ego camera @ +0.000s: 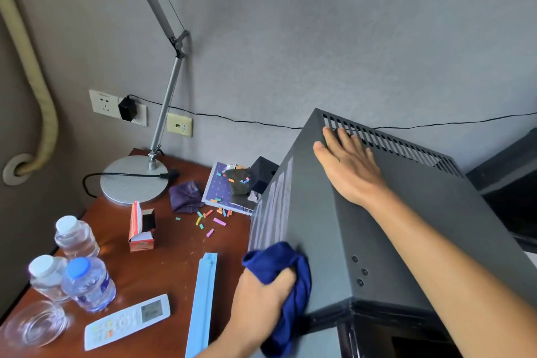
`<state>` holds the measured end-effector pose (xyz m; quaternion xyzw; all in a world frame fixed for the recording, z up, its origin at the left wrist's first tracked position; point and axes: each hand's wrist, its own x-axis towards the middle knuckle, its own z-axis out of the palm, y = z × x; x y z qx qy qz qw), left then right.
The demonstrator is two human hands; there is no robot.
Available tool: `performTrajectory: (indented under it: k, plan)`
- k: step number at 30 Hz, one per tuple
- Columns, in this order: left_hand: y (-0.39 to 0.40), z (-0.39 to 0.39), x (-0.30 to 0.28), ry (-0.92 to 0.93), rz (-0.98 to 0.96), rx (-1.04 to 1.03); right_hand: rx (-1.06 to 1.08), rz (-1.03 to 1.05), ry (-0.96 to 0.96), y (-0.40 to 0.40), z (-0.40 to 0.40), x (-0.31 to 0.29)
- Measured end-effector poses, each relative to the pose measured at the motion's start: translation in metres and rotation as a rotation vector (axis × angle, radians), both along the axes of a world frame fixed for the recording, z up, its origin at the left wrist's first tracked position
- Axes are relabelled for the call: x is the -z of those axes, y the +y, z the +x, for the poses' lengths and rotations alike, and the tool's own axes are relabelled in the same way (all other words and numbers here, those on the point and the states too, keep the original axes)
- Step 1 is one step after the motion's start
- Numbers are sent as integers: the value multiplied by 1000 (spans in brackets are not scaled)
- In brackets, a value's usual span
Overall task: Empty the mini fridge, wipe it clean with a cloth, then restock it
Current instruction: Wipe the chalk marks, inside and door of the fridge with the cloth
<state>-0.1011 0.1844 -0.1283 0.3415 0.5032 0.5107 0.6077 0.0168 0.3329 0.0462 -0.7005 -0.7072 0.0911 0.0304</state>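
Two hands at work on one dark grey mini fridge, which stands at the right end of a reddish wooden desk. Left hand: fingers curled round a bunched blue cloth, pressing it against the fridge's left side wall near the front corner. Right hand: flat on the fridge top, fingers straight, tips reaching the vent slots. On the desk to the left: three water bottles, a white remote, a glass dish, a lamp base, scattered coloured paper bits.
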Motion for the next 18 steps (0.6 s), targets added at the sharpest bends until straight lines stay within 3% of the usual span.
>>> performTrajectory:
  k: [4, 12, 18]
  plan:
    - [87, -5, -17, 153, 238, -36, -4, 27, 4, 3, 1, 2]
    - [310, -5, -15, 91, 65, -45, 7, 57, 34, 6, 3, 5]
    - [320, -6, -14, 39, 88, 1, 29, 56, 51, 3, -3, -1]
